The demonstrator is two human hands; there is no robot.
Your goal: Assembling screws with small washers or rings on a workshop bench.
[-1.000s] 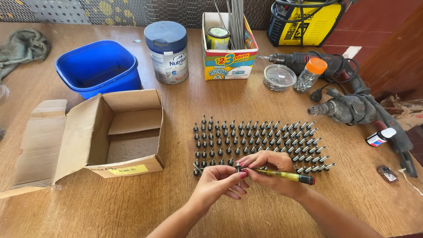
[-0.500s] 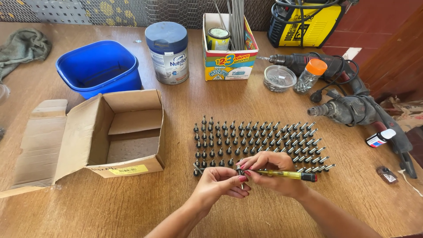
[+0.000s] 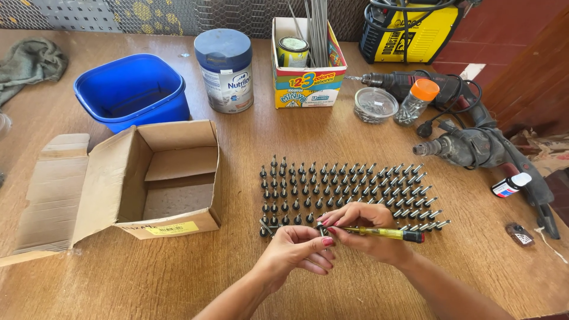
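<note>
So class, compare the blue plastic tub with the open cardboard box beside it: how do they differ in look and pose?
The blue tub is smooth plastic; the cardboard box is plain brown card. The blue tub stands upright with its opening facing up; the cardboard box lies on its side, its opening facing the camera and its flaps spread. The blue tub sits farther back on the table than the cardboard box. Both look empty.

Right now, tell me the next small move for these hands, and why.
Probably stand the small screw piece at the open front of the rows of upright screws. The left hand pinches it at the tip of the yellow-handled screwdriver, which the right hand grips, and the front row beside the hands looks unfinished.
</note>
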